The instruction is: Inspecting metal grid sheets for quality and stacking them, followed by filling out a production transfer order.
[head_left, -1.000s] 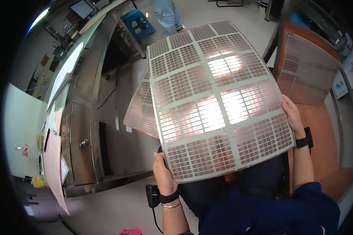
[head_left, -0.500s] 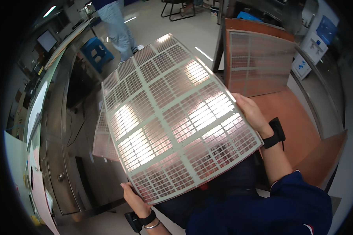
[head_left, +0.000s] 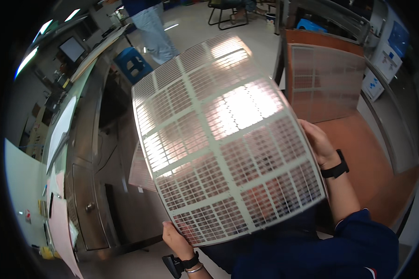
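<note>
Compared with half a second back, the mesh filter panel (head_left: 223, 139) is sitting more upright in view and is swinging clockwise – its far corner is now pointing up toward the person in jeans (head_left: 149, 23) instead of off to the left, and the glare patch is sliding toward the panel's upper middle. The left hand (head_left: 174, 238) is showing more than before, when only its fingers and wrist were peeking out at the panel's bottom edge. Grip now: left hand is pinching the panel's near bottom corner, fingers curled under the rim, thumb side against the frame. Right hand (head_left: 316, 142) is clamping the panel's right edge, fingers wrapped behind the mesh, a black wristband (head_left: 335, 169) just below it. So the panel is being held between both hands, spanning up and away from them – tilted, near edge low, far edge high, off every surface. A second filter panel (head_left: 328, 81) is leaning upright to the right of the held one, standing on the orange table (head_left: 358, 153). The steel cabinet (head_left: 86, 186) is running along the held panel's left side, with a blue stool (head_left: 132, 65) beyond the panel's upper-left corner. The dark blue sleeve (head_left: 358, 242) is filling the space below the panel's lower right.
</note>
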`<state>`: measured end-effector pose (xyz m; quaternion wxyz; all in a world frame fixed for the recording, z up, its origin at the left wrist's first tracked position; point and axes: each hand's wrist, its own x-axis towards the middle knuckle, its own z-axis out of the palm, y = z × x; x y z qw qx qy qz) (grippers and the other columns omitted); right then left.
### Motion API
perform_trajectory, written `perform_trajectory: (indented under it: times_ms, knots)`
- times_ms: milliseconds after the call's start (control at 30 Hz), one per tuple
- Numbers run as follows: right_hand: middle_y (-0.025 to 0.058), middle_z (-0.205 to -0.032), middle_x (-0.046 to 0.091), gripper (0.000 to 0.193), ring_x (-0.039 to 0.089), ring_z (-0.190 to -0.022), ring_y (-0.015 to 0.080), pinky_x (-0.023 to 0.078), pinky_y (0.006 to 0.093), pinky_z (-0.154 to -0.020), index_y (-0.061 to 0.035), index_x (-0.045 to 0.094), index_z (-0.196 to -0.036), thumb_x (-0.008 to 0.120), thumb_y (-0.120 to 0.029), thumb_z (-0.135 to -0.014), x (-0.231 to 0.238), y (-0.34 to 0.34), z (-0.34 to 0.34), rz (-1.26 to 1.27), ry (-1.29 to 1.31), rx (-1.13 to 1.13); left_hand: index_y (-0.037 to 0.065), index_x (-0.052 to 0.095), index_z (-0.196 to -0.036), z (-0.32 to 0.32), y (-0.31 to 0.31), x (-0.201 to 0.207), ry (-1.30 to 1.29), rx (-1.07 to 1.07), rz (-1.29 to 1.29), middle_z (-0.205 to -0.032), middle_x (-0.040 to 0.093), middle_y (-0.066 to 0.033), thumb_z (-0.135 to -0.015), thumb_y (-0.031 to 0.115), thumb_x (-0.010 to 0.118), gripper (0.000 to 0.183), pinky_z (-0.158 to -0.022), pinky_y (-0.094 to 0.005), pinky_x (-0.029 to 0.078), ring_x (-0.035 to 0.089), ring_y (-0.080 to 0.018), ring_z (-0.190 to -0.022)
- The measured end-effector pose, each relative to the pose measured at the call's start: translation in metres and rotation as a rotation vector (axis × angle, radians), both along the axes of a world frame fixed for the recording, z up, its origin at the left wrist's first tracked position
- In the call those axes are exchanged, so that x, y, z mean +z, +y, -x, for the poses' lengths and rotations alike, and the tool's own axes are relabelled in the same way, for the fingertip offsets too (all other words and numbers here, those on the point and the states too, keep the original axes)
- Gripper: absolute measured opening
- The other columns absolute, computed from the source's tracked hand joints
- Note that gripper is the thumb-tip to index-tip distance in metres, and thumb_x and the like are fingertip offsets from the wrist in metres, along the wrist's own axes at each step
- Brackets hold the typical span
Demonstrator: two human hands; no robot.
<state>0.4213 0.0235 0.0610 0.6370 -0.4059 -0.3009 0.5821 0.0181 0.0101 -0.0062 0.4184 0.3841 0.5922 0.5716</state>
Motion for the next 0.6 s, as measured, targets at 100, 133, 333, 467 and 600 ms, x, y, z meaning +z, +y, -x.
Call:
perform_trajectory:
  times_ms: [100, 133, 333, 467, 600]
  knots:
    - [0.0085, -0.104, 0.059, 0.034, 0.058, -0.089, 0.0128, 0.049, 0.0253, -0.075, 0.0012, 0.053, -0.113, 0.042, -0.025, -0.095, 0.002, -0.003, -0.028, 0.011, -0.177, 0.014, 0.001, 0.049, -0.071, 0.007, -0.004, 0.012, 0.059, -0.046, -0.011, -0.062, 0.043, 0.0033, -0.098, 0.031, 0.037, 0.042, -0.053, -0.022, 0.033, 0.037, -0.0049, -0.059]
    - [0.0081, -0.103, 0.059, 0.034, 0.059, -0.088, 0.0122, 0.05, 0.0247, -0.073, 0.0009, 0.052, -0.113, 0.041, -0.025, -0.095, 0.0, 0.001, -0.03, 0.034, -0.368, 0.015, 0.001, 0.049, -0.071, 0.011, -0.004, 0.014, 0.065, -0.029, -0.017, -0.062, 0.043, 0.0033, -0.098, 0.031, 0.037, 0.042, -0.053, -0.022, 0.033, 0.037, -0.0049, -0.059]
    - [0.0085, -0.1, 0.061, 0.033, 0.061, -0.086, 0.0143, 0.052, 0.026, -0.07, 0.0002, 0.051, -0.114, 0.035, -0.024, -0.097, -0.015, 0.004, -0.01, -0.136, 0.03, -0.198, -0.003, 0.055, -0.091, 0.023, 0.012, 0.028, -0.188, -0.24, -0.103, -0.066, 0.048, 0.0003, -0.097, 0.035, 0.035, 0.043, -0.054, -0.0227, 0.037, 0.042, -0.0084, -0.057]
    - [0.0105, -0.107, 0.059, 0.036, 0.061, -0.091, 0.017, 0.053, 0.0284, -0.073, -0.0012, 0.05, -0.116, 0.036, -0.028, -0.097, -0.016, 0.001, 0.002, -0.152, 0.149, -0.143, -0.003, 0.049, -0.113, 0.027, 0.018, 0.052, -0.835, -0.332, -0.227, -0.09, 0.062, -0.0127, -0.094, 0.046, 0.031, 0.055, -0.075, -0.0353, 0.054, 0.062, -0.0217, -0.085]
    - [0.0106, -0.114, 0.056, 0.036, 0.058, -0.099, 0.0204, 0.05, 0.0338, -0.081, -0.0025, 0.046, -0.12, 0.038, -0.028, -0.096, -0.03, 0.003, 0.019, -0.203, 0.393, -0.17, -0.001, 0.037, -0.128, -0.024, -0.004, 0.015, -1.05, -0.219, -0.209, -0.131, 0.044, -0.014, -0.09, 0.048, 0.042, 0.062, -0.104, -0.0441, 0.033, 0.041, -0.0255, -0.122]
